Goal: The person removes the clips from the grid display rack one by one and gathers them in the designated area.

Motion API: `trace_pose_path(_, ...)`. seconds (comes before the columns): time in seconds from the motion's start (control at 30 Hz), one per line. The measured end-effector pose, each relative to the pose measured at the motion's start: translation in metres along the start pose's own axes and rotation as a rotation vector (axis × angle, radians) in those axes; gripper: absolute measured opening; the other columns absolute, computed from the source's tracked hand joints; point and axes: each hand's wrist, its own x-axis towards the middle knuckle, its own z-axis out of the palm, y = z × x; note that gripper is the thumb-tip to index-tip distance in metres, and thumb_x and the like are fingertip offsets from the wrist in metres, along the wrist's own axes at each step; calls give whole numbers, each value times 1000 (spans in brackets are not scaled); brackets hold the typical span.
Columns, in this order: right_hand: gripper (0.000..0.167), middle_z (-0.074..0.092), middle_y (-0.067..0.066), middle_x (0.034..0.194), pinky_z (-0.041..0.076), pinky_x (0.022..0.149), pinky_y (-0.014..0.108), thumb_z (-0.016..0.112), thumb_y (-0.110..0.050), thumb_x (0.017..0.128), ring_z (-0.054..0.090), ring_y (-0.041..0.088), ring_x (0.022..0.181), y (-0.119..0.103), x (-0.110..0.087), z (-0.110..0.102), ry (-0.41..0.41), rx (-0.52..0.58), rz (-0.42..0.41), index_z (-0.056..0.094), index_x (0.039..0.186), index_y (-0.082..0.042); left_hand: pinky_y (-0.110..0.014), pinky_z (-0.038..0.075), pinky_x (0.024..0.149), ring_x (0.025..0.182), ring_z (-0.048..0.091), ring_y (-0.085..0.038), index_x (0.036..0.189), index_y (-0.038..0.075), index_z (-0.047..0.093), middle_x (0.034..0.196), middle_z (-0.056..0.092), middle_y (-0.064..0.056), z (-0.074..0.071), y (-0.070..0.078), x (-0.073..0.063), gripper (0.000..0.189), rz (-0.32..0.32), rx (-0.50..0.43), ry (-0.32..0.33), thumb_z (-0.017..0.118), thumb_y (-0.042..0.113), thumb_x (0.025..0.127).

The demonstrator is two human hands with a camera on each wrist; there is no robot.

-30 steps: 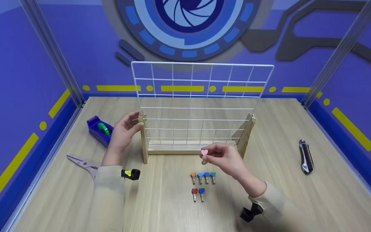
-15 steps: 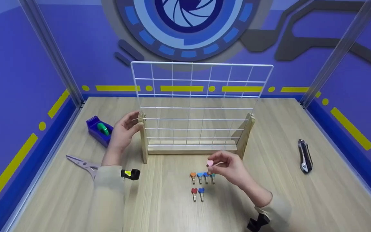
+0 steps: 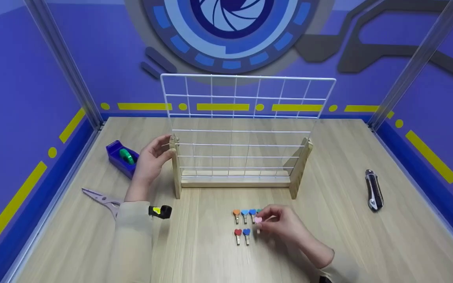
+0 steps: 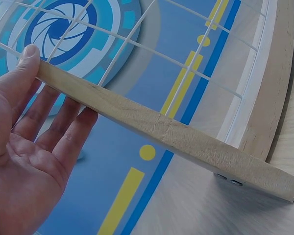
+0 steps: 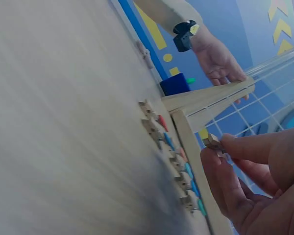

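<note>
A white wire grid (image 3: 234, 131) stands upright in a wooden frame. My left hand (image 3: 150, 163) grips the frame's left post (image 3: 175, 173); the left wrist view shows the thumb (image 4: 28, 61) on one side and fingertips on the other. Between thumb and fingers, my right hand (image 3: 287, 224) pinches a small wooden clothespin with a pink heart (image 3: 258, 220), low beside the other clothespins. Those lie in two rows: orange (image 3: 236, 212), light blue (image 3: 244, 213), blue (image 3: 252, 212) and a green one mostly behind my fingers, then red (image 3: 238, 232) and blue (image 3: 246, 232) nearer me.
On the left are a blue tape dispenser (image 3: 118, 159) with a green roll and a pair of scissors (image 3: 100, 198), partly hidden by my left arm. A black utility knife (image 3: 374, 190) lies at the right. Blue walls enclose the wooden table (image 3: 195, 243).
My right hand has moved down and toward me with the pink heart clothespin, from in front of the frame's base to the right end of the clothespin rows. My left hand stays on the post.
</note>
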Motion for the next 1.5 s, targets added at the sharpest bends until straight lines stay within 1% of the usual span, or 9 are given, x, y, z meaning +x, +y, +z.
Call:
trace_pose_path(0.17, 18, 71, 5, 87, 52, 67, 17, 84, -6, 83, 61, 11, 79, 10, -4, 8, -35, -17, 2, 75, 96, 0, -16, 54, 99, 131, 58, -22, 148, 8, 53, 147, 58, -13, -1, -1, -1, 50, 1, -2, 2, 67, 13, 100)
trace_pose_path(0.37, 14, 68, 1, 81, 47, 64, 17, 84, -6, 82, 57, 12, 76, 13, -4, 13, -42, -89, 2, 75, 93, -3, -17, 54, 99, 129, 59, -19, 147, 7, 53, 146, 58, -14, -1, -2, 0, 51, 9, 0, -3, 68, 15, 99)
trace_pose_path(0.53, 13, 68, 1, 80, 47, 60, 18, 84, -5, 82, 58, 12, 74, 13, -4, 16, -32, -147, 19, 76, 92, -5, -17, 55, 98, 130, 58, -21, 147, 10, 53, 145, 59, -11, 0, -1, -1, 50, -7, -5, -5, 68, 13, 100)
trace_pose_path(0.77, 11, 67, -1, 76, 48, 52, 18, 82, -3, 83, 60, 10, 65, 11, -3, 18, -43, -171, 65, 77, 93, -5, -17, 54, 99, 132, 57, -22, 148, 9, 53, 147, 59, -11, 0, -1, -1, 50, -11, 4, -3, 67, 13, 100)
trace_pose_path(0.87, 11, 66, -1, 75, 47, 52, 18, 82, -4, 84, 59, 9, 64, 10, -3, 19, -49, -188, 71, 77, 93, -6, -16, 54, 98, 130, 58, -20, 147, 9, 53, 146, 59, -12, 0, -1, 0, 50, -4, 0, -1, 67, 12, 100)
trace_pose_path(1.03, 12, 65, -1, 73, 46, 53, 18, 83, -3, 82, 58, 9, 65, 12, -3, 20, -44, -203, 24, 78, 94, -4, -16, 54, 97, 127, 59, -18, 147, 5, 52, 146, 58, -16, 1, -1, 0, 50, 14, -7, 0, 66, 8, 99)
trace_pose_path(1.33, 18, 66, -1, 75, 48, 51, 18, 82, -3, 83, 59, 10, 64, 14, -5, 16, -43, -163, 7, 75, 100, -2, -15, 53, 97, 131, 57, -23, 148, 6, 52, 148, 57, -15, 2, -1, -1, 51, 14, 5, -3, 66, 10, 100)
trace_pose_path(1.43, 20, 67, 0, 78, 48, 53, 18, 82, -2, 82, 59, 11, 67, 12, -7, 10, -20, -167, -3, 75, 101, -2, -15, 54, 97, 131, 58, -24, 148, 5, 52, 147, 57, -16, 1, -1, 0, 51, 21, 0, 0, 66, 9, 100)
trace_pose_path(1.5, 20, 68, 1, 81, 49, 57, 18, 80, -1, 82, 60, 13, 71, 8, -8, 4, 13, -171, 13, 75, 101, -3, -15, 54, 97, 130, 58, -23, 148, 5, 52, 147, 57, -16, 1, -1, -1, 51, 22, 3, -1, 66, 9, 100)
